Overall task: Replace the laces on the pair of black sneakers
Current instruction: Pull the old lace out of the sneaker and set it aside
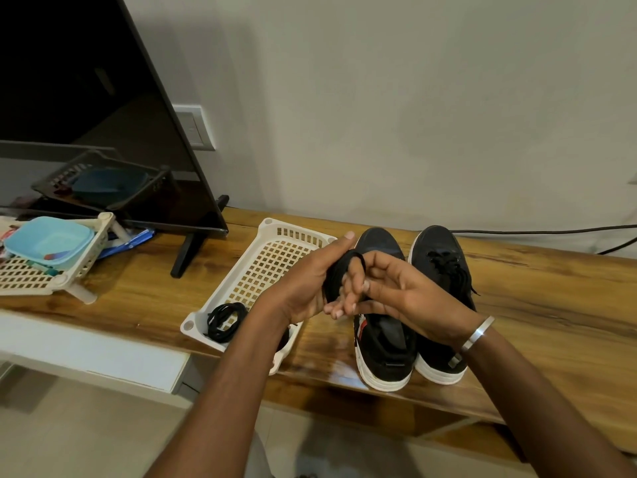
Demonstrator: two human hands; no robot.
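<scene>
Two black sneakers with white soles stand side by side on the wooden bench, heels toward me. The left sneaker (pixel 382 343) has no lace that I can see; the right sneaker (pixel 439 260) still carries a loose black lace. Above the left sneaker, my left hand (pixel 310 284) grips a bundled black lace (pixel 339 274), wound around its fingers. My right hand (pixel 406 291), with a metal bangle on the wrist, pinches the same lace with curled fingers. Another coiled black lace (pixel 224 320) lies in the white plastic basket (pixel 272 229) left of the shoes.
A television (pixel 103 132) on a black stand fills the back left. A second white basket (pixel 41 274) with a blue tub (pixel 48 241) sits at the far left. A black cable (pixel 551 231) runs along the wall behind the shoes. The bench edge is close to me.
</scene>
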